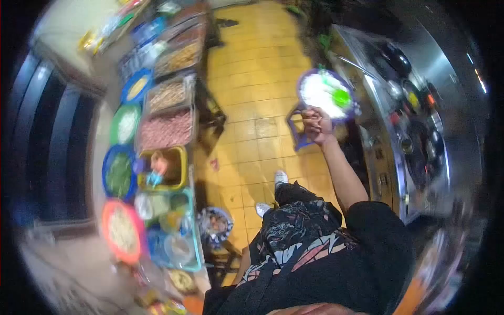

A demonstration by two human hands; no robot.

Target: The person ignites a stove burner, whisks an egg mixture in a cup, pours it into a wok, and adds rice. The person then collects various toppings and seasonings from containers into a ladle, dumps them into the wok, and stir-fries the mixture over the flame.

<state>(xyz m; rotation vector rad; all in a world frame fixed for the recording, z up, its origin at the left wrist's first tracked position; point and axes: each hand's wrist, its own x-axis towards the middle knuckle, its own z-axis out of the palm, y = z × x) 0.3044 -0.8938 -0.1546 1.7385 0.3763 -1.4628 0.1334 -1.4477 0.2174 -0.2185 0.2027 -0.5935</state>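
My right hand [317, 126] is stretched forward with its fingers curled closed, over the near edge of a round purple-rimmed basin [350, 111]. What the fingers hold, if anything, is hidden. White contents [315, 93] fill much of the basin, and a bright green round item [341, 97] lies on them. A blue stool [295, 128] shows beside and below the basin. My left hand is not in view. A patch of skin shows at the bottom edge, too cropped to tell what it is.
Along the left, a table holds trays of pink pieces [167, 128] and brown food, a yellow container [184, 168], a pink-rimmed plate [140, 231] and a teal tray [196, 231]. A metal counter with pans [396, 60] runs along the right. Another bowl [215, 226] stands low beside the table.
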